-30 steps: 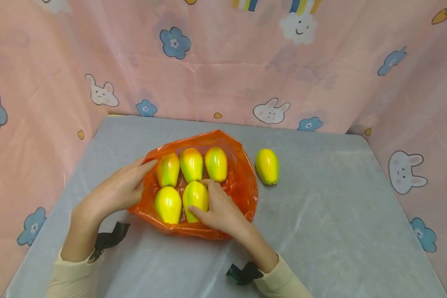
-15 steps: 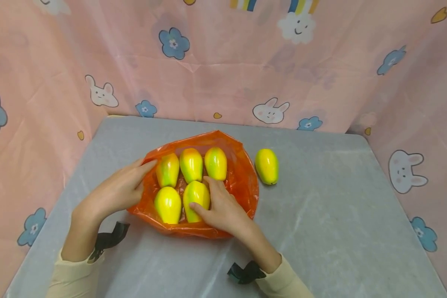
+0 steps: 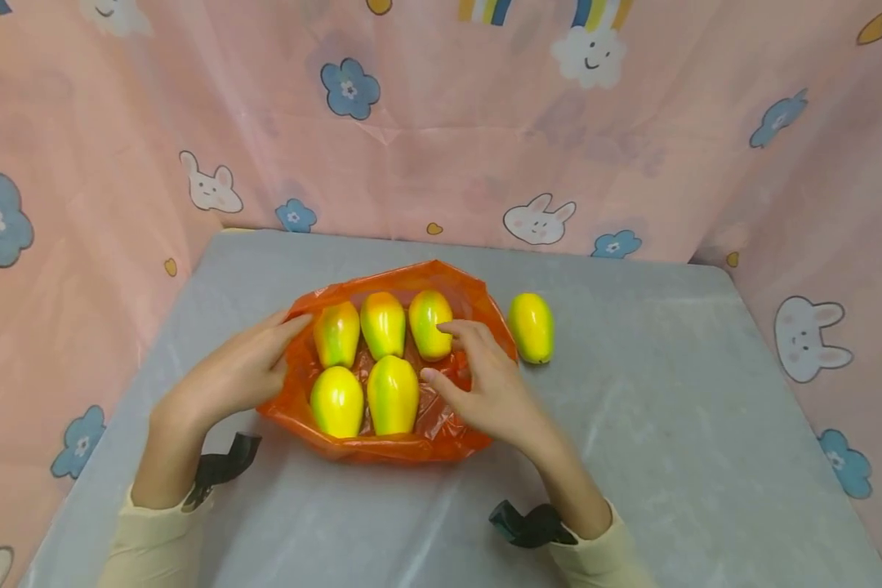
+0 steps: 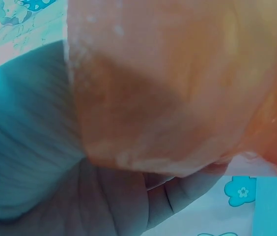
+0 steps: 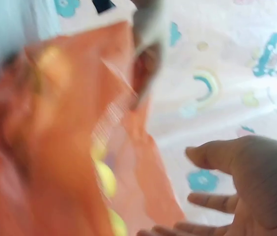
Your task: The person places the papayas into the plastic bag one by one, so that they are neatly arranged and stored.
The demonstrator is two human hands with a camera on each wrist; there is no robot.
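Note:
An orange plastic bag (image 3: 448, 447) stands with its mouth spread wide, holding several yellow-green papayas. Three lie in the back row, including the back right papaya (image 3: 428, 314); two are in front, among them the front right papaya (image 3: 393, 396). My left hand (image 3: 238, 371) grips the bag's left rim; in the left wrist view the orange film (image 4: 153, 98) covers part of that hand. Over the bag's right side, my right hand (image 3: 492, 392) has thumb and fingers spread, holding nothing. Its fingertips overlap the back right papaya in the head view. The right wrist view is blurred.
Just right of the bag, another papaya (image 3: 532, 328) lies on the grey tabletop (image 3: 669, 425). A pink patterned curtain (image 3: 426, 147) surrounds the table at the back and both sides. Dark straps (image 3: 532, 524) show at both wrists.
My right hand has let go of the front right papaya and moved right and slightly up, leaving it in the bag. My left hand stays at the rim.

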